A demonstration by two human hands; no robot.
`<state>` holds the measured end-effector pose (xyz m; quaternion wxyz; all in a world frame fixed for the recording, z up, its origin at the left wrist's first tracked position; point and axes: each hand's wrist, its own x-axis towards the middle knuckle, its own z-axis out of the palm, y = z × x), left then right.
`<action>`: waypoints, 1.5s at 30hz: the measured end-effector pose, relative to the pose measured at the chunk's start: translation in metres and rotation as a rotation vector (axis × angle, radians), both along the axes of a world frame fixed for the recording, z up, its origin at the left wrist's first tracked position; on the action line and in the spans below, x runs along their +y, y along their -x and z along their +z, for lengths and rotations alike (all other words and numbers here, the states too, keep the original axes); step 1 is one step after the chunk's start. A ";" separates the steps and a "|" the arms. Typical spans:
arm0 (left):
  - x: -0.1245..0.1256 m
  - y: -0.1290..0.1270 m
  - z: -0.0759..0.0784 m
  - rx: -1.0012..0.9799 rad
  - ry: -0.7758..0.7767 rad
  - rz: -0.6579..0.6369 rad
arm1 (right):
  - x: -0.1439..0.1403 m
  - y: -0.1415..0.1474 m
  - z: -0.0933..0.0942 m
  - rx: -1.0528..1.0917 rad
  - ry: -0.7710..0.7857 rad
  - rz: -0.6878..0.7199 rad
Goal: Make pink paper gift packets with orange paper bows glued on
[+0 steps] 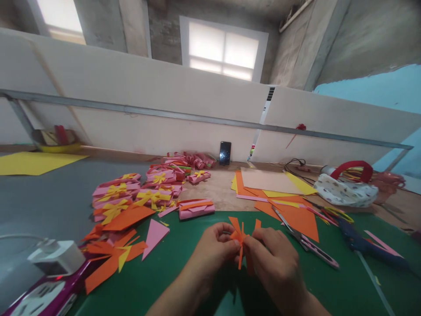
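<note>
Our left hand (213, 248) and right hand (276, 254) pinch the orange paper strips (242, 238) near their crossing, over the green mat (158, 274), presumably to keep them together. Pink roll (196, 210) sits just beyond; blue glue gun (370, 246) lies right, likely for reach.

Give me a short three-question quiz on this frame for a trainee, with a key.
1. True or false: only the right hand touches the orange paper piece.
2. Multiple choice: what stands upright by the white panel?
A. yellow sheet
B. phone
C. white charger
3. Fill in: the strip lying across the pink roll nearest the hands is ___ in colour.

Key:
1. False; the left hand holds it too.
2. B
3. orange
</note>
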<state>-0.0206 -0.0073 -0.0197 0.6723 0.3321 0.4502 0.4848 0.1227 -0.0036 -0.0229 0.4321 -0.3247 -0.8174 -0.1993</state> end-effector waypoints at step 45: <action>0.001 0.005 0.001 0.026 -0.100 -0.032 | 0.011 -0.004 -0.006 0.924 1.373 0.386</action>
